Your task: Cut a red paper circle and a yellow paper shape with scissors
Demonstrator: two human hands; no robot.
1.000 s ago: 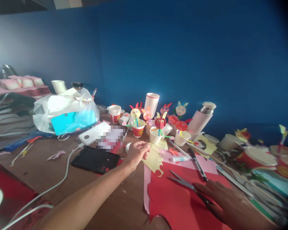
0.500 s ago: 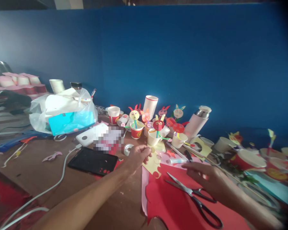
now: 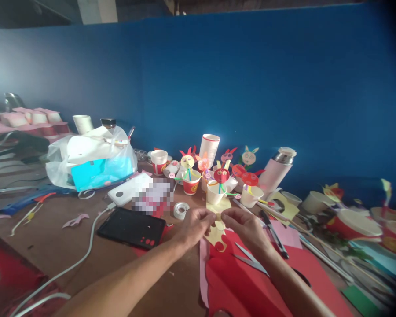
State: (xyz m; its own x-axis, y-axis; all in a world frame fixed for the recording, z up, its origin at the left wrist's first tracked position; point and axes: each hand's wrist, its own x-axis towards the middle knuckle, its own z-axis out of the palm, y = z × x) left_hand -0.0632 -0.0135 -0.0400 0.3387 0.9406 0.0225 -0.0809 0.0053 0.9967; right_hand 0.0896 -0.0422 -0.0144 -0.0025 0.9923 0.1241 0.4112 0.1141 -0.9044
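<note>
My left hand (image 3: pixel 199 222) pinches a small round yellow paper piece (image 3: pixel 218 217) between thumb and fingertips. From the other side, my right hand (image 3: pixel 242 224) closes its thumb and forefinger on the same piece. Just below them lies a yellow paper scrap (image 3: pixel 217 236) with rounded cut-outs. Scissors (image 3: pixel 251 260) rest on red paper (image 3: pixel 237 290), partly hidden under my right forearm. Beyond my hands stands a white paper cup (image 3: pixel 215 193) with a red horned paper face (image 3: pixel 221 175) above it. A tape roll (image 3: pixel 181 210) lies left of my left hand.
Several more face-topped cups stand behind, with a pink thermos (image 3: pixel 274 174) to their right. At left are a black phone (image 3: pixel 132 228), a white power bank (image 3: pixel 127 189) with cable, and a plastic bag (image 3: pixel 57 169). A black pen (image 3: pixel 274 233) lies at right.
My right hand has moved left and inward from beside the clear tube and now meets my left hand at the yellow piece. The tube is out of sight; the black pen shows fully.
</note>
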